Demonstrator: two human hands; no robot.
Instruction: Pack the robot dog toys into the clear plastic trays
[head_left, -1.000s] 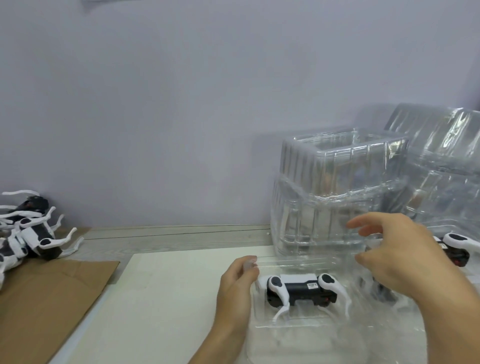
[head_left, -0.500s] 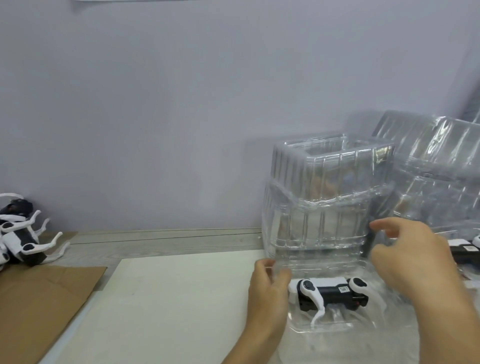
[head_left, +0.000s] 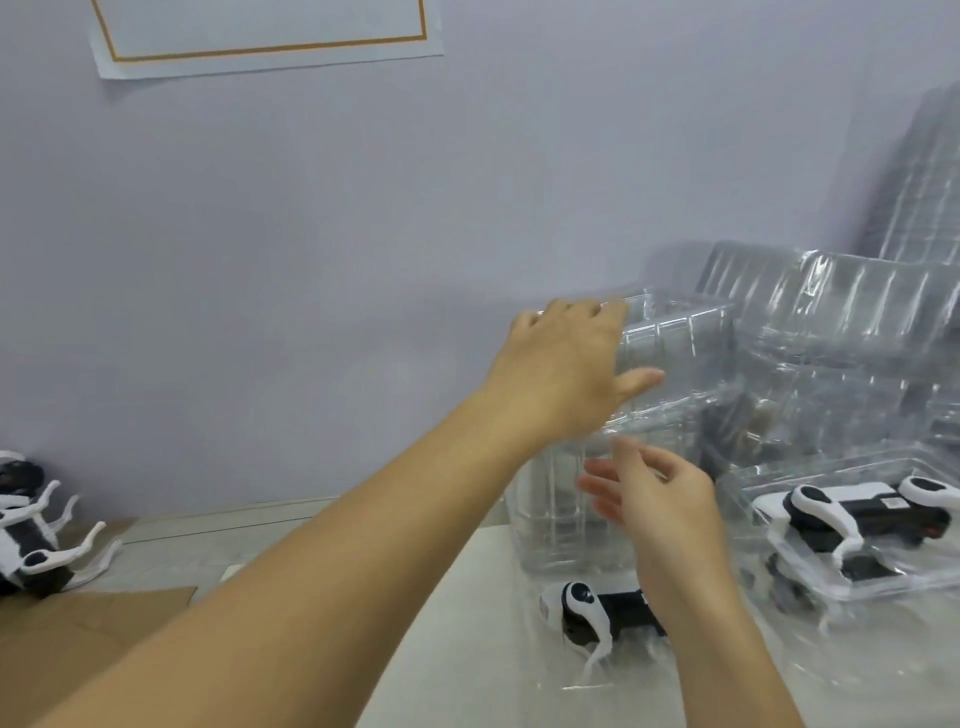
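Black and white robot dog toys lie in a heap at 9 o'clock, on the near edge of a brown cardboard sheet. High up at 11 o'clock a paper with an orange line is stuck on the pale purple wall.

Going right, a long bare arm comes from 7 o'clock and ends in the left hand, just right of the middle. Its fingers are spread and mostly straight. They lie over the top rim of a tall stack of clear trays. I cannot tell if the fingertips hook over the far edge.

Below it, toward 4 o'clock, is the right hand. Its fingers are loosely bent and a little apart, and they hold nothing. It floats in front of the low part of the stack, close to it. I cannot tell if it touches the plastic.

Under that hand, at 5 o'clock, one robot dog lies in a flat clear tray on the white board. The wrist hides its back half.

At 3 o'clock another robot dog lies in its own clear tray, which rests on more clear plastic. Behind it, at 2 o'clock, more clear trays are piled up against the wall.
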